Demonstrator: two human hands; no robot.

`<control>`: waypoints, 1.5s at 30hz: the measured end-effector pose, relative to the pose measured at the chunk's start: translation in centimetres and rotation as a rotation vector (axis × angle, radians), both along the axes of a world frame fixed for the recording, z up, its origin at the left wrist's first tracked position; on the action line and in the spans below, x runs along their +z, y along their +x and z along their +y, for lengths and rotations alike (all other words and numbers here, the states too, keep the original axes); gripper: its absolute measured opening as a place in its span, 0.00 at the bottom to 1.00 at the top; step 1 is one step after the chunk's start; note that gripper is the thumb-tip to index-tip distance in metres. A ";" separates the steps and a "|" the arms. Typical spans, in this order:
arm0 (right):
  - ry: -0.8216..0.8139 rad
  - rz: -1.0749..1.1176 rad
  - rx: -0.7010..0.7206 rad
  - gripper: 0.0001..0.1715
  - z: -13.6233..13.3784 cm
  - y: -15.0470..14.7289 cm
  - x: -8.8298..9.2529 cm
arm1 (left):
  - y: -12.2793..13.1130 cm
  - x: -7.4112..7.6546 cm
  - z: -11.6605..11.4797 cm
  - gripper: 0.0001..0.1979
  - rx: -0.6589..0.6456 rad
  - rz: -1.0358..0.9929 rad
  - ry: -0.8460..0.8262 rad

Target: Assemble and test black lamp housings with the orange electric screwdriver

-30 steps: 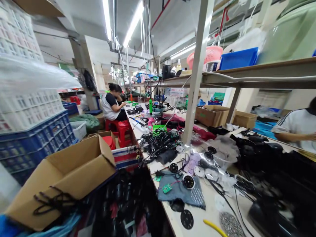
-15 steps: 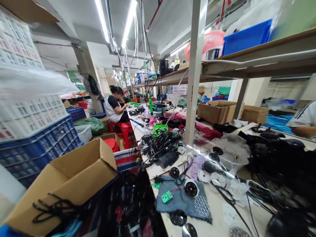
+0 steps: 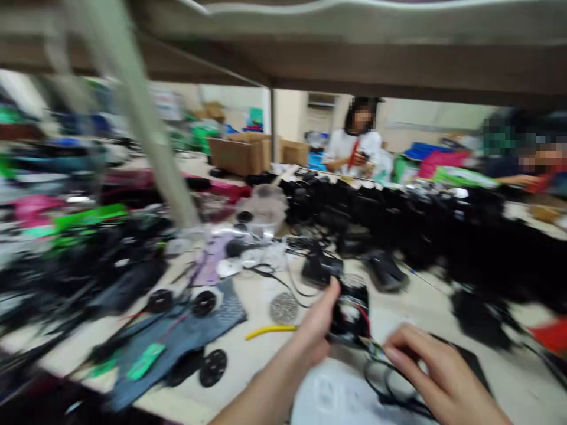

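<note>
My left hand [image 3: 316, 327] grips a black plastic housing [image 3: 351, 316] with its thumb on top. The housing's hollow side faces me, and a red wire shows inside. Thin wires [image 3: 374, 349] run out of it to my right hand [image 3: 427, 363], whose thumb and forefinger are pinched on them. A loop of black cable [image 3: 385, 378] hangs below that hand. Left of my left hand lie a yellow-handled tool [image 3: 270, 331] and a round metal mesh disc [image 3: 283, 308]. Motion blur hides fine detail.
A slanting post [image 3: 155, 130] and a shelf [image 3: 376, 65] stand over the bench. On the left, a grey-blue cloth [image 3: 186, 339] bears a green circuit board [image 3: 146, 360]. Black parts [image 3: 425, 236] are piled behind my hands. A person in white [image 3: 354, 147] sits across the bench.
The view has swung right and down from the aisle to the bench. Both of my hands, the black housing and its wires are now in sight; none of them showed before.
</note>
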State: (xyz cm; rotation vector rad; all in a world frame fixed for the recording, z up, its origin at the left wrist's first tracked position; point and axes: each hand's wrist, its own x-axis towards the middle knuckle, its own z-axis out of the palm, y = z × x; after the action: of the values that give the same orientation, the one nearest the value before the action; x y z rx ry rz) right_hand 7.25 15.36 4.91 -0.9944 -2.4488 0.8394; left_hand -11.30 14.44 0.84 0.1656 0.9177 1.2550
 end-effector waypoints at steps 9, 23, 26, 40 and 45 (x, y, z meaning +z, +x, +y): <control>0.002 0.031 -0.045 0.09 -0.6 -1.3 1.7 | -0.3 1.3 -0.7 0.25 -0.094 0.085 -0.046; 0.109 -0.149 0.018 0.10 -0.4 -3.1 2.4 | -0.1 1.5 -1.1 0.28 -0.228 0.092 0.047; 0.168 -0.209 0.008 0.10 -0.6 -3.3 2.3 | -0.2 1.8 -1.2 0.28 -0.255 0.034 0.127; 0.322 -0.278 0.069 0.09 -0.7 -3.6 1.3 | -1.1 1.6 -1.7 0.38 -0.205 -0.028 0.171; 0.280 -0.199 0.004 0.12 -0.5 -3.6 0.4 | -0.8 1.4 -1.8 0.51 -0.184 0.056 0.302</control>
State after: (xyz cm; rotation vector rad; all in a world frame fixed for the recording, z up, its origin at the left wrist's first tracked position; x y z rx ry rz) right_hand 3.67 14.88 5.35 -1.0083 -2.6402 0.3967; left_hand -12.15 12.66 2.22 0.5147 0.7380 1.2162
